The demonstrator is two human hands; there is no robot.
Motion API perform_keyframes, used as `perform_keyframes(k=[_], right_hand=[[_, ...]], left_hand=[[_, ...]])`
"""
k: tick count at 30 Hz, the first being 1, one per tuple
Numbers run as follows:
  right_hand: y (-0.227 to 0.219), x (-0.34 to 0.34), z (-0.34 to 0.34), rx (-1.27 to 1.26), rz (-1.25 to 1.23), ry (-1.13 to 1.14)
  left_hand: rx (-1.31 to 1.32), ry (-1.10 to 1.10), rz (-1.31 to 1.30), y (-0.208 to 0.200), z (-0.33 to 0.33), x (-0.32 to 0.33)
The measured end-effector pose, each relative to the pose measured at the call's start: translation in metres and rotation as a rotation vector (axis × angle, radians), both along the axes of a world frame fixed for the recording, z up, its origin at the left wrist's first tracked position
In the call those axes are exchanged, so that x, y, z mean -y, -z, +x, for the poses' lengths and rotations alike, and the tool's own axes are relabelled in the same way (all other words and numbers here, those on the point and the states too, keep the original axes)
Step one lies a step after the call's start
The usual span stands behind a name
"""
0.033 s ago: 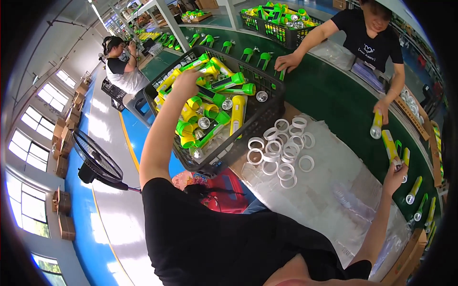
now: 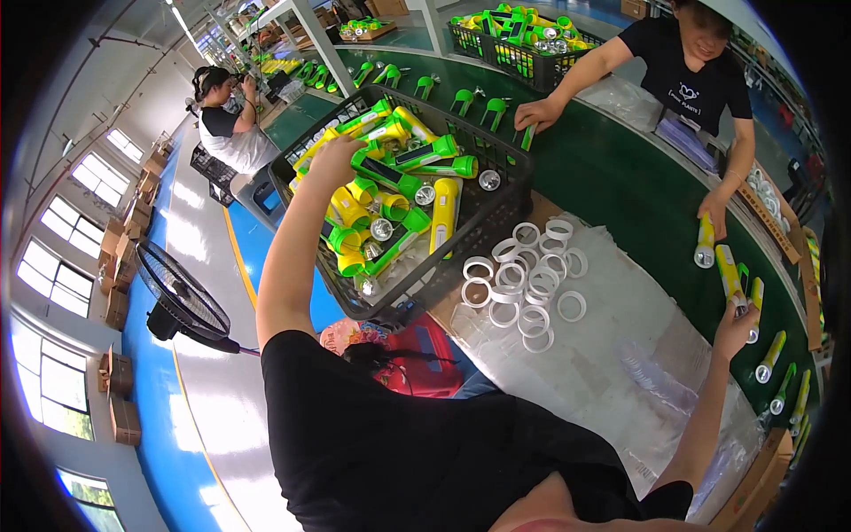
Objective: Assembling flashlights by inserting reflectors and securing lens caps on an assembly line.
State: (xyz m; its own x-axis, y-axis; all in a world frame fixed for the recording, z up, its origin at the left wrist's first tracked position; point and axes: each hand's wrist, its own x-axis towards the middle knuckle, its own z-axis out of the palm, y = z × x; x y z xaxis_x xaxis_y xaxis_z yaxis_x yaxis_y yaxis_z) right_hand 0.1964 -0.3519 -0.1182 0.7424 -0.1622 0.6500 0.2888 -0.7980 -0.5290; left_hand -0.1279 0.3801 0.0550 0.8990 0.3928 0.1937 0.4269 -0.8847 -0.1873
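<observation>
My left hand (image 2: 335, 162) is over the black plastic crate (image 2: 390, 306), its fingers bent down among yellow and green flashlights (image 2: 443, 215). What its fingertips grip, if anything, is hidden behind the hand. At the right, my right hand (image 2: 735, 329) closes around the lower, lens end of a yellow flashlight (image 2: 729, 270), whose body points up and away over the green belt. Close beside it another yellow flashlight (image 2: 755, 306) stands out past my fingers. Several white rings (image 2: 503, 310) lie loosely piled on the worktable (image 2: 603, 372) between my arms.
Across the green conveyor belt (image 2: 603, 186), a co-worker (image 2: 687, 89) touches a green part with one hand and holds a yellow flashlight (image 2: 705, 244) in the other. A second full crate (image 2: 523, 66) stands behind. A fan (image 2: 182, 297) and another person (image 2: 230, 124) are at the left.
My left hand has shifted slightly toward me and left over the flashlights. The co-worker's flashlight has come slightly nearer. My right hand keeps its hold, nearly still.
</observation>
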Motion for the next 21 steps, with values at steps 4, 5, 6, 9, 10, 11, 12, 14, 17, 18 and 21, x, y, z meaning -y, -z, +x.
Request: perform_keyframes(k=[4, 5, 6, 9, 10, 11, 12, 14, 17, 18, 21], right_hand=[[0.011, -0.016, 0.020, -0.287, -0.373, 0.049], [0.014, -0.019, 0.021, -0.338, -0.494, 0.064], [-0.001, -0.033, 0.012, -0.338, -0.605, 0.085], [-0.046, -0.057, -0.032, -0.147, -0.676, -0.005], [-0.054, -0.063, -0.042, -0.153, -0.627, -0.023], [-0.054, -0.066, -0.047, -0.117, -0.575, -0.095], [-0.054, -0.068, -0.051, -0.085, -0.529, -0.152], [-0.061, -0.077, -0.068, -0.119, -0.321, -0.261], [-0.065, -0.082, -0.088, -0.113, -0.166, -0.345], [-0.063, -0.083, -0.097, -0.107, -0.072, -0.366], [-0.073, -0.099, -0.134, -0.181, 0.181, -0.508]], left_hand=[[-0.333, -0.109, 0.046, 0.027, -0.033, -0.037], [-0.405, -0.079, 0.146, 0.034, -0.034, -0.039], [-0.490, -0.111, 0.182, 0.038, -0.037, -0.043], [-0.531, 0.143, 0.315, 0.030, -0.029, -0.036], [-0.472, 0.196, 0.272, 0.032, -0.032, -0.038], [-0.416, 0.255, 0.228, 0.032, -0.037, -0.045], [-0.418, 0.299, 0.289, 0.030, -0.039, -0.049], [-0.450, 0.279, 0.244, 0.012, -0.036, -0.035], [-0.266, 0.333, 0.248, 0.005, -0.049, -0.017], [-0.199, 0.354, 0.183, 0.001, -0.051, -0.016], [0.224, 0.369, 0.179, -0.001, -0.063, -0.010]])
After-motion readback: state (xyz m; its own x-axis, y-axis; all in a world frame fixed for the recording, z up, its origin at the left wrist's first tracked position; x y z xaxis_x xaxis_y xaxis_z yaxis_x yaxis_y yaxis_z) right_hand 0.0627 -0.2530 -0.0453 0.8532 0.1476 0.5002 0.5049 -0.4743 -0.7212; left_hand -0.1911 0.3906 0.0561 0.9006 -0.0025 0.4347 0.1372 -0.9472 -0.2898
